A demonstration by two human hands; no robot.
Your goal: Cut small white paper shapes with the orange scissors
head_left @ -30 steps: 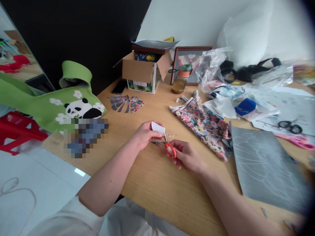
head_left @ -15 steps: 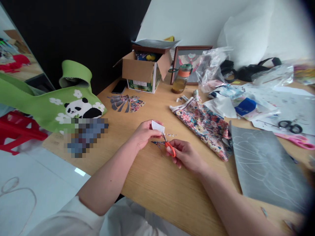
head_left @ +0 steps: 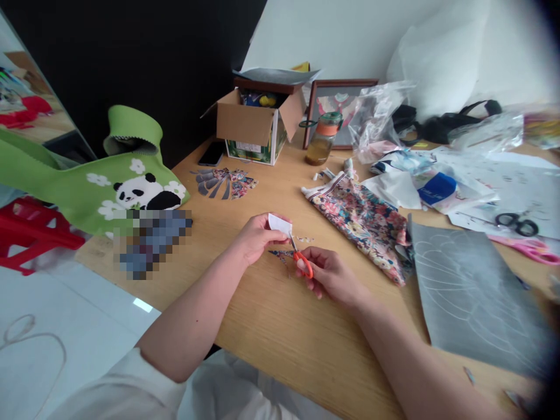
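On my feed, the left hand (head_left: 256,236) pinches a small white paper-like piece (head_left: 280,224) between thumb and fingertips. It is held just off the pale wooden surface (head_left: 271,315), to the left of the folded flower-print cloth (head_left: 359,224). The right hand (head_left: 330,274), also left of that cloth and nearer to me, has its grip closed through the loops of a pair of small orange-handled scissors (head_left: 300,256). The blades point up and away, and their tips meet the lower right edge of the white piece. They are too small for me to tell whether they are parted or shut.

I judge the cut goes best with short snips made deep in the blades. The left hand should turn the piece, so the scissors need not twist. The pinching fingertips should sit back from the cutting line, and the piece should be held flat and taut.

The white piece lies just above and to the left of the right grip, touching only the blade tips, and it is clamped in the left grip. Beneath it, between the two hands and left of the cloth, a few small patterned scraps (head_left: 280,254) lie on the surface.
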